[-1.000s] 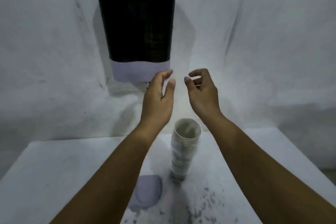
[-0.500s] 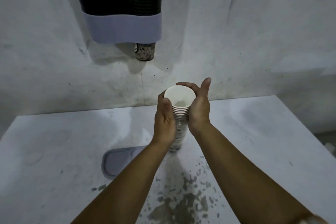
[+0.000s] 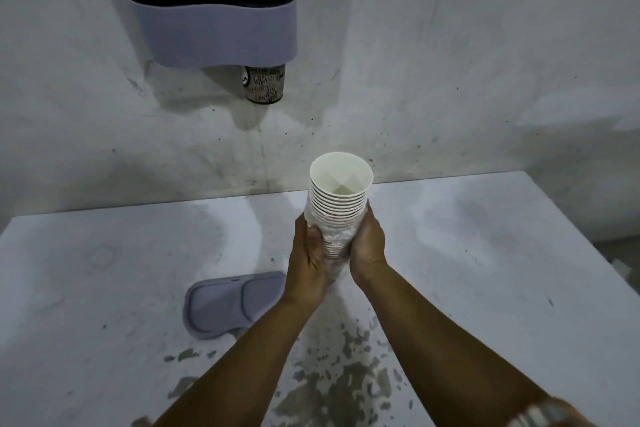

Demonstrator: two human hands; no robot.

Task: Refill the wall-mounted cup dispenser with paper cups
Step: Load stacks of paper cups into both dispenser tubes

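Note:
A stack of white paper cups [image 3: 337, 204], mouth up and partly wrapped in clear plastic, is held between both my hands above the white table [image 3: 485, 253]. My left hand [image 3: 308, 260] grips its left side and my right hand [image 3: 369, 246] its right side. The wall-mounted cup dispenser [image 3: 214, 10] hangs up and to the left, dark on top with a pale grey base. A patterned cup [image 3: 264, 83] pokes out of its bottom.
A pale grey oval lid [image 3: 228, 308] lies flat on the table to the left of my left forearm. Chipped, stained patches mark the table's near middle. The white wall stands right behind the table.
My hands dropped from in front of the dispenser to the cup stack, closed around it and slid lower on it. The stack now appears lifted off the table.

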